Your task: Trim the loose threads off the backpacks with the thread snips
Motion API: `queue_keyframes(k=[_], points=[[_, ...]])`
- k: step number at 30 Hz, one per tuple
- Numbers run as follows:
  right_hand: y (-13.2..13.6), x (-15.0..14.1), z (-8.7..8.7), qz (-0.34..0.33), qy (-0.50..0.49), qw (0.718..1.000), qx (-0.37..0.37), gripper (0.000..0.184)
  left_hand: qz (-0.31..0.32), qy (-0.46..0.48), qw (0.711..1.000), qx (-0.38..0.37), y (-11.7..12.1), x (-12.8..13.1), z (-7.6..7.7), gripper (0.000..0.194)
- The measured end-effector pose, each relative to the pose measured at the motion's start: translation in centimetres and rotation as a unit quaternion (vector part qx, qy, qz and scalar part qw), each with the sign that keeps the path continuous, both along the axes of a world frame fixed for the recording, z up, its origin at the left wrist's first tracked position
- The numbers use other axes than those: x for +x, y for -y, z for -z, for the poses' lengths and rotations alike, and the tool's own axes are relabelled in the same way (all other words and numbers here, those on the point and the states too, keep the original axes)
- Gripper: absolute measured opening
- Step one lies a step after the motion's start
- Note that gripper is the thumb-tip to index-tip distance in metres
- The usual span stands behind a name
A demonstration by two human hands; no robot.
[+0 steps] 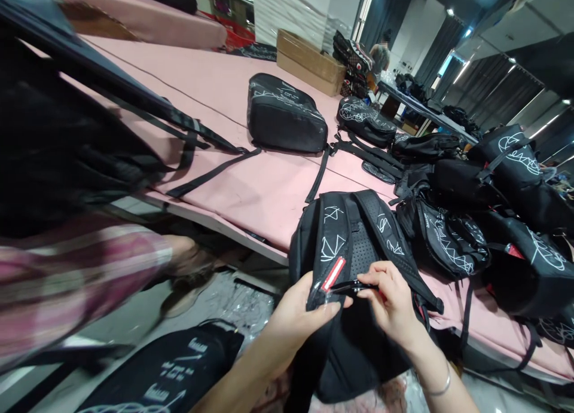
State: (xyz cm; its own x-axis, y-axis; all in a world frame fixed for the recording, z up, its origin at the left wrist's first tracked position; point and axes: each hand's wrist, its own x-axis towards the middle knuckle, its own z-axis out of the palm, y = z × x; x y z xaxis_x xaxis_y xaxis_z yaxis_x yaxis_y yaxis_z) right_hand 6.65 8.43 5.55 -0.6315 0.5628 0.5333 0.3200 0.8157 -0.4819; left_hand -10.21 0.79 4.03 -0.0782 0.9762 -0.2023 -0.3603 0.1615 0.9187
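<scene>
A black backpack (354, 245) with white line drawings hangs over the near edge of the pink table (251, 186), its straps facing me. My left hand (300, 314) pinches the lower end of its left shoulder strap, just below a red and white tag (333, 274). My right hand (390, 299) is closed on a thin dark tool (347, 286), perhaps small snips, whose tip points at that tag.
Several more black backpacks (470, 222) are piled at the right, and one (284, 114) lies alone mid-table. A person in a pink plaid sleeve (81, 275) lifts another bag at left. A cardboard box (309, 63) stands at the back. Another bag (165, 371) lies below.
</scene>
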Motion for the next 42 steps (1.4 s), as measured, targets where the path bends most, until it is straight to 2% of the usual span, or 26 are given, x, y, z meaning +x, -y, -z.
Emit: queue_keyframes(k=[5, 8, 15, 22, 35, 38, 40, 42], points=[[0.0, 0.1, 0.4, -0.005, -0.009, 1.000, -0.011, 0.017, 0.011, 0.014, 1.000, 0.004, 0.0, 0.2, 0.3, 0.039], [0.2, 0.0, 0.6, 0.002, -0.006, 1.000, 0.017, 0.018, 0.002, 0.019, 1.000, 0.003, -0.1, 0.4, 0.6, 0.042], [1.7, -0.4, 1.0, 0.079, -0.010, 0.993, 0.091, 0.019, -0.025, 0.027, 0.999, -0.010, -0.2, 0.9, 0.3, 0.053], [2.8, 0.1, 1.2, 0.106, -0.024, 0.992, 0.067, 0.022, -0.043, 0.025, 0.999, -0.018, -0.1, 1.5, -0.3, 0.047], [3.6, -0.4, 1.4, 0.137, 0.036, 0.978, 0.152, 0.024, -0.062, 0.012, 0.998, -0.028, -0.1, 2.5, 0.2, 0.053], [3.5, -0.8, 1.6, 0.133, -0.019, 0.986, 0.100, 0.020, -0.097, 0.015, 0.995, -0.009, 0.1, 2.9, 0.1, 0.059], [3.4, -1.0, 1.8, 0.134, -0.097, 0.986, 0.023, 0.015, -0.158, 0.011, 0.987, 0.010, 0.4, 2.9, 0.2, 0.070], [3.3, -0.8, 2.0, 0.151, -0.166, 0.972, -0.065, 0.011, -0.203, 0.002, 0.979, 0.010, 0.8, 2.5, 0.7, 0.071]])
